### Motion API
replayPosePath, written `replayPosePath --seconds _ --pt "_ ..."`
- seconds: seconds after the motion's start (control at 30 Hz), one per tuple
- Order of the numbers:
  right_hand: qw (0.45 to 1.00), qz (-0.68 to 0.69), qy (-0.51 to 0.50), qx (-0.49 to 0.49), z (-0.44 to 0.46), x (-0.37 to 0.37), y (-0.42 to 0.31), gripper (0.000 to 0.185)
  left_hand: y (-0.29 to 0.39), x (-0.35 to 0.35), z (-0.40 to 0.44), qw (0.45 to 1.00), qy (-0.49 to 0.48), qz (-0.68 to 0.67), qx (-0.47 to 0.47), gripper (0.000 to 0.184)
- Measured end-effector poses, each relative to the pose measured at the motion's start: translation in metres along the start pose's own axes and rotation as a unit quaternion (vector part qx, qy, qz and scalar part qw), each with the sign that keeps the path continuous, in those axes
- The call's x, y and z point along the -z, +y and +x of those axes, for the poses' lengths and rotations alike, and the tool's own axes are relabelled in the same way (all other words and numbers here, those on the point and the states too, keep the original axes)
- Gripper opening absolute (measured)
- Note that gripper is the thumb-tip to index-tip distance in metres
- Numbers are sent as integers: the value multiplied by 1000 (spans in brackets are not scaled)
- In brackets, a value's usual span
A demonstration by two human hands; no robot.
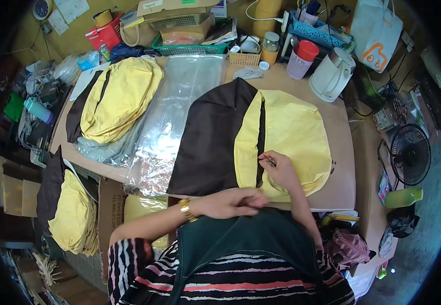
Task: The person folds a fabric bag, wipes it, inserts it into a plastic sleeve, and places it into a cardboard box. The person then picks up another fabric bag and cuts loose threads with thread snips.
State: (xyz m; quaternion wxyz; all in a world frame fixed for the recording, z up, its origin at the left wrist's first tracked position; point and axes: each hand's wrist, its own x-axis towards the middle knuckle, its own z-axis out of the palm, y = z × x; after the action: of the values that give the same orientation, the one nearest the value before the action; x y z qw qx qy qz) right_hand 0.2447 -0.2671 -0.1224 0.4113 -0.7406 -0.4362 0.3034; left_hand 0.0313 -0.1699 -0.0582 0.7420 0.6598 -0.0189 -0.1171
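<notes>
A two-part fabric cover lies flat in front of me, with a dark brown panel on the left and a yellow panel on the right. Down the yellow part runs a dark zipper opening. My right hand is over its lower end, thumb and fingers pinched together on a small dark piece that looks like the zipper pull. Nearer my body, my left hand, below a gold watch, hovers by the cover's lower edge. Its fingers are loosely bent, slightly blurred, and nothing shows in them.
Clear plastic bags lie left of the cover, beside a pile of yellow and brown covers. More covers hang at lower left. A white kettle, pink cup and green basket line the back; a fan stands right.
</notes>
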Motion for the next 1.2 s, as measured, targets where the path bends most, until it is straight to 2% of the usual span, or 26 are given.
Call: replayPosePath --seconds 0.03,0.13,0.17,0.2,0.23,0.27,0.3,0.33,0.37,0.4,0.43,0.47,0.5,0.6,0.7,0.73,0.8,0.83,0.9,0.97,1.0,1.03,1.07,1.1,1.17,1.2 --pt "1000 1 1 -2 4 5 3 25 -16 3 -19 997 -6 -73 13 40" --pt "994 -101 24 -34 26 19 -18 43 -39 8 -73 997 31 -68 27 46" --pt "994 -100 25 -35 37 18 -34 43 -53 2 -88 994 78 -59 50 45" --pt "983 -168 36 -62 49 14 -49 42 -65 -3 -98 988 124 -50 73 44" --pt "967 -236 46 -88 57 12 -56 41 -74 -9 -105 988 123 -50 73 44" --pt "967 -235 48 -88 65 8 -45 41 -82 -14 -110 985 137 -97 49 43" --pt "968 -245 39 -32 79 0 -24 36 -91 -17 -115 978 149 -142 24 42" --pt "966 -255 29 23 90 -5 -8 32 -103 -21 -120 964 194 -178 32 31" --pt "966 -256 31 25 92 -3 3 32 -110 -24 -121 965 193 -176 31 31" --pt "997 66 -4 -36 91 2 11 27 -117 -27 -121 955 243 -168 1 24" --pt "919 380 -42 -95 88 4 19 21 -124 -30 -121 942 292 -161 -27 17" --pt "878 464 23 -112 79 4 9 14 -132 -33 -123 942 292 -163 -27 17" --pt "878 464 23 -112 81 5 16 14 -141 -35 -125 927 323 -188 -16 14" --pt "731 678 -75 -24 86 14 43 8 -162 -37 -128 894 379 -239 9 10" --pt "721 690 -62 -35 88 12 45 13 -178 -35 -126 897 376 -231 36 17" --pt "720 690 -62 -38 87 12 43 13 -184 -36 -123 882 352 -312 41 19" --pt "748 656 2 -97 84 13 32 13 -148 -44 -124 855 329 -397 52 23" --pt "744 659 2 -110 81 10 36 13 -75 -47 -127 909 313 -275 14 25" --pt "774 625 1 -101 87 11 41 12 -46 -37 -136 943 297 -151 -20 30" --pt "777 620 -15 -108 83 12 35 12 -84 -13 -158 987 109 -95 74 35" --pt "793 600 -19 -105 80 13 28 12 -73 -12 -156 982 134 -77 105 25" --pt "809 578 -23 -100 78 15 22 13 -58 -5 -155 982 137 -77 105 25" --pt "810 578 -27 -99 78 16 19 13 -39 6 -152 979 129 59 149 19" --pt "835 538 -31 -110 76 16 17 14 -19 18 -150 955 119 194 191 18" --pt "860 496 -40 -117 70 16 15 16 23 38 -137 940 210 211 169 31" --pt "880 451 -82 -125 68 17 15 17 28 52 -128 898 330 239 164 37"
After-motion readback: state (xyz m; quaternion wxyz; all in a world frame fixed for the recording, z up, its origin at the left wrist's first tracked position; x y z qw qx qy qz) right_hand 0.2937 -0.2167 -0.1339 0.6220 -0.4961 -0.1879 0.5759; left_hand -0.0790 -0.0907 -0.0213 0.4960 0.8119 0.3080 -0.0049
